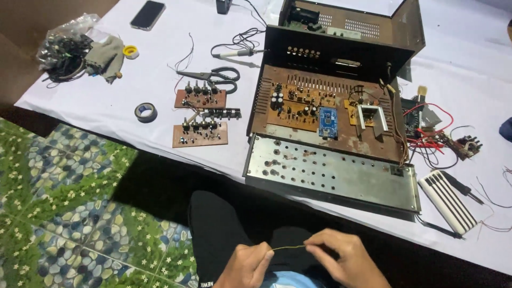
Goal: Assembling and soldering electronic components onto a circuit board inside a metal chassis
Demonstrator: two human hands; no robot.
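I pinch a thin wire point(288, 247) between my left hand point(249, 265) and right hand point(344, 258) — stretched sideways, level, below the open amplifier chassis point(330, 128).

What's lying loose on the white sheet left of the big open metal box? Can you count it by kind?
Small brown circuit boards: 2
Tape rolls: 2
Scissors: 1
Soldering iron: 1
Phone: 1
Bag of cables: 1
Total: 8

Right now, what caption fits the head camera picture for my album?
Left hand and right hand pinch a thin wire stretched between them, below an opened amplifier chassis on a white table.
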